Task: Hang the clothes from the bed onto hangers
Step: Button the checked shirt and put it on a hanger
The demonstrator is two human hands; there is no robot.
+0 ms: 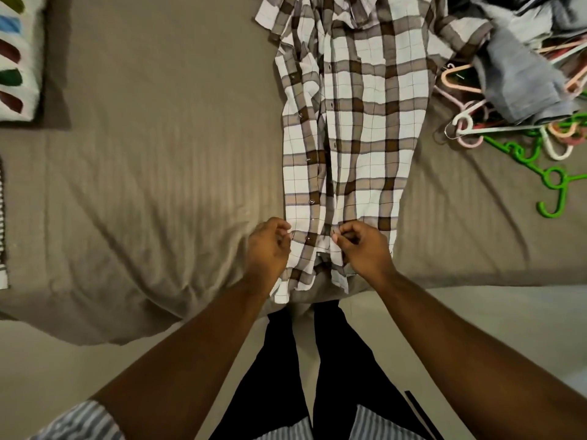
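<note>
A brown-and-white plaid shirt [365, 122] lies flat along the bed [158, 154], collar far from me, hem at the near edge. My left hand [268, 246] pinches the shirt's left front edge near the hem. My right hand [362, 246] pinches the button placket close to the bottom. A tangle of plastic hangers, pink, white and green [552, 173], lies to the right of the shirt. A heap of blue-grey clothes [521, 77] covers part of the hangers.
A pillow with coloured patches [16, 58] sits at the far left of the bed. A striped cloth [2, 223] shows at the left edge. My legs in dark trousers [317, 369] stand against the bed's near edge, on a pale floor.
</note>
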